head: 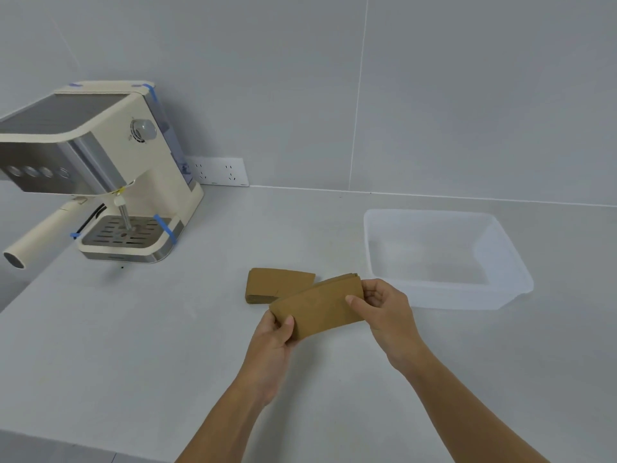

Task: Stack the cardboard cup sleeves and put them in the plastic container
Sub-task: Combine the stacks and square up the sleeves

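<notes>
A flat stack of brown cardboard cup sleeves (320, 307) is held above the counter, tilted up to the right. My left hand (273, 339) pinches its lower left end and my right hand (384, 305) grips its upper right end. Behind it, a second pile of brown sleeves (273, 284) lies flat on the counter, partly hidden by the held stack. The clear plastic container (507, 289) stands open to the right, just beyond my right hand, with nothing visible inside.
A cream and steel espresso machine (110, 175) stands at the back left, its handle (40, 235) jutting forward-left. A white wall socket strip (217, 172) sits on the grey tiled wall. The counter's front edge (83, 442) runs along the bottom left.
</notes>
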Action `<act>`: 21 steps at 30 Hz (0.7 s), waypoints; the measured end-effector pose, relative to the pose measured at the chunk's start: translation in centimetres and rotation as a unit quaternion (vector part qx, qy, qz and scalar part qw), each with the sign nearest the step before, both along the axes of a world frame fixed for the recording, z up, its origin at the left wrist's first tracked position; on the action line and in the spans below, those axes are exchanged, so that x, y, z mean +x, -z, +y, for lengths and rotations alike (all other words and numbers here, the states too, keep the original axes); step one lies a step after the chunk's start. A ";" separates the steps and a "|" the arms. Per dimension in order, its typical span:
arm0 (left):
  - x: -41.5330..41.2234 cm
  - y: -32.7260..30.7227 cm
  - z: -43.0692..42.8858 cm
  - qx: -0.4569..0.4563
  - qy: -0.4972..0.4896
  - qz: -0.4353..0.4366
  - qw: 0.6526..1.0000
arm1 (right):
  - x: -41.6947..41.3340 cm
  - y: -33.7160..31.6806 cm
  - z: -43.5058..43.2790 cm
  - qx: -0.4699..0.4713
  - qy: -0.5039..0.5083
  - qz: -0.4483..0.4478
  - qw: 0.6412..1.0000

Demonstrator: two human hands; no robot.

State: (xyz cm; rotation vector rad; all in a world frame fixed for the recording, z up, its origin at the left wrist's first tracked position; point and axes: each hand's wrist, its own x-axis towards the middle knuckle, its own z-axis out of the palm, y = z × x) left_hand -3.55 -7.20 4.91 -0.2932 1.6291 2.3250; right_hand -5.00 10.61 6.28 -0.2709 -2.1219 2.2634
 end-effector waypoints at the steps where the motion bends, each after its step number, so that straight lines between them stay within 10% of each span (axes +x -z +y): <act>1: -0.2 0.0 -0.4 -0.015 -0.004 -0.001 1.000 | -0.2 0.1 -0.3 0.001 0.001 -0.002 1.000; 21: -10.0 -4.9 -4.9 -0.233 -0.100 -0.050 0.966 | -6.6 -0.6 -5.0 0.062 0.022 -0.138 0.988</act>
